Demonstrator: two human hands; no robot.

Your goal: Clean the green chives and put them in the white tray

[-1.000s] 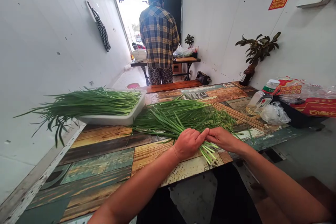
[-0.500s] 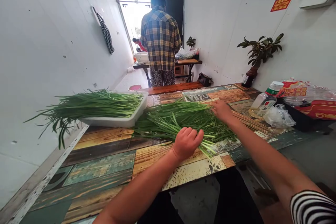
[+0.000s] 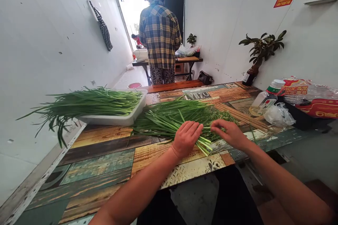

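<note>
My left hand (image 3: 187, 137) is closed around a small bunch of garlic chives (image 3: 204, 145), whose pale cut ends stick out to the right, low over the near part of the table. Close beside it, my right hand (image 3: 228, 132) has its fingers bent in a pinch. A thin pale stalk runs between the two hands to the right fingertips. Behind and left of the hands lies a loose pile of chives (image 3: 169, 112). More chives (image 3: 108, 100) fill a white plastic tray (image 3: 138, 112), their leaves hanging over its left side.
Thin wooden skewers (image 3: 245, 117) and wilted leaf scraps lie on the patchwork table (image 3: 105, 161). At the right stand a plastic bottle (image 3: 266, 100), a crumpled clear bag (image 3: 280, 115) and red packaging (image 3: 317, 107). A brown bottle (image 3: 250, 74) holds leafy stems. A person (image 3: 160, 35) stands beyond, back turned.
My right hand has come from the far end of the chive pile back toward me, beside my left hand. The left hand keeps its bunch. The view has shifted slightly.
</note>
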